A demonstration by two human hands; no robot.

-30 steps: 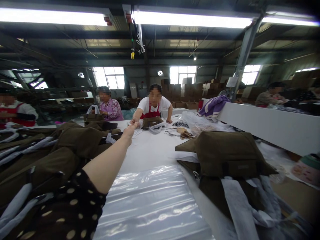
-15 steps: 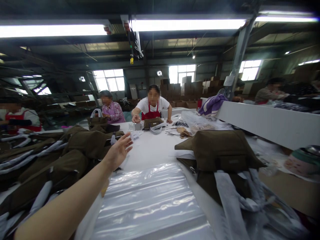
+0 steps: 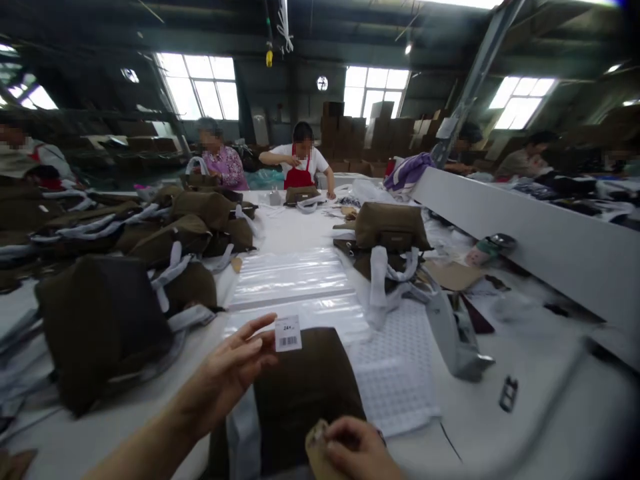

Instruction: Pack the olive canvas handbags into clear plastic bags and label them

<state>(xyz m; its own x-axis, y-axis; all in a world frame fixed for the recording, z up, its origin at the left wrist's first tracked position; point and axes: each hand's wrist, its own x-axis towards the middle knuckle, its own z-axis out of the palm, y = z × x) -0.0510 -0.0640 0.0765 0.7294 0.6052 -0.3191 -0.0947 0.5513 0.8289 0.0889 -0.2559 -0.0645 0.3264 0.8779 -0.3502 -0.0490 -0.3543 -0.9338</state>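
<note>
My left hand (image 3: 233, 367) pinches a small white barcode label (image 3: 289, 332) by its left edge, with the printed side facing me. Below it, a dark olive fabric bag (image 3: 310, 393) lies at the front of the table, a pale wrapped strap along its left side. At the bottom, my right hand (image 3: 357, 448) grips a tan paper tag (image 3: 320, 453) between thumb and fingers, over the bag's near part. Beyond the bag are flat clear plastic sleeves (image 3: 295, 277).
Olive bags with wrapped straps pile up on the left (image 3: 100, 327); another bag (image 3: 393, 227) sits at right. A sheet of labels (image 3: 395, 380), a grey metal device (image 3: 455, 333) and a small black item (image 3: 509, 393) lie on the right. A co-worker in a red apron (image 3: 300, 167) works opposite.
My left hand, previously reaching out with spread fingers, has drawn back and now has the label. My right hand and the near bag have come into view as the camera tilted down.
</note>
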